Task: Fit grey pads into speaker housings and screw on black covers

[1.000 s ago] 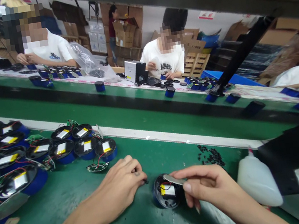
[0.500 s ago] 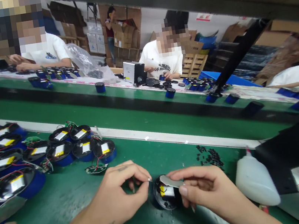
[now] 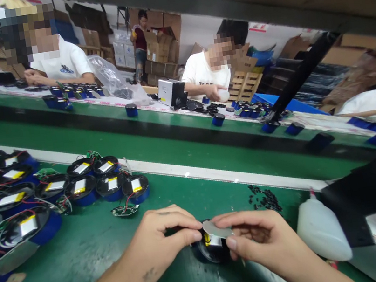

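Note:
A round black-and-blue housing sits on the green work surface between my hands, with a silver and yellow battery inside. My right hand grips a thin flat grey plate between thumb and fingers, tilted above the housing and partly covering it. At the housing's left rim, my left hand has thumb and forefinger closed in a pinch, close to the plate's edge. Whatever lies between those fingertips is hidden.
Several similar housings with batteries, wires and green boards crowd the left side. Small black parts lie behind my right hand. A white squeeze bottle and black equipment stand at right. Co-workers sit across a green conveyor.
My left hand has moved right to the housing's rim; the small pale piece seen at its fingertips is now hidden. My right hand stays nearly still with the plate. The view has shifted slightly.

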`<action>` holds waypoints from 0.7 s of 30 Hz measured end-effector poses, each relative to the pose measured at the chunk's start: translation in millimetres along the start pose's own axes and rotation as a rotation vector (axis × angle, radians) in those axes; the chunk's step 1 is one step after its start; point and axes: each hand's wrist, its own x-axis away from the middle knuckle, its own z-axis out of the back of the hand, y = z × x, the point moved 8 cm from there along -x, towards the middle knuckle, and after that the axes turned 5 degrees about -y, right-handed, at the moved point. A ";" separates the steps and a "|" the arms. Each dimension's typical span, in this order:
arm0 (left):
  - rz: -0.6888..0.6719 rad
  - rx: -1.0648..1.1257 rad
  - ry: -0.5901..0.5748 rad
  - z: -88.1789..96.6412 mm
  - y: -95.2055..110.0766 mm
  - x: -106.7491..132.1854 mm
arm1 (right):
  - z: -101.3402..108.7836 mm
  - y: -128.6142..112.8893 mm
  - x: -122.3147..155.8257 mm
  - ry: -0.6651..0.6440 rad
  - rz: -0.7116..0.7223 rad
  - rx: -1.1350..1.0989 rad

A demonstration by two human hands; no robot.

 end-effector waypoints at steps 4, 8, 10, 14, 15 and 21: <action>0.004 0.062 0.008 -0.6 -2.8 1.0 | 0.4 -2.0 -0.9 0.017 0.018 -0.001; 0.063 0.082 0.011 -0.6 -7.5 -0.3 | 1.2 -8.4 -0.7 0.041 0.047 0.059; 0.098 0.100 0.019 -0.1 -9.7 -1.0 | 2.5 -12.8 0.4 0.055 0.066 0.119; 0.154 0.098 0.046 1.7 -14.1 -0.6 | 3.4 -17.0 2.2 0.053 0.102 0.177; 0.154 0.093 0.046 1.8 -14.5 -0.4 | 3.3 -16.7 2.3 0.050 0.113 0.170; 0.062 0.022 0.026 1.6 -10.6 -1.3 | 1.8 -11.9 3.7 0.045 0.218 0.118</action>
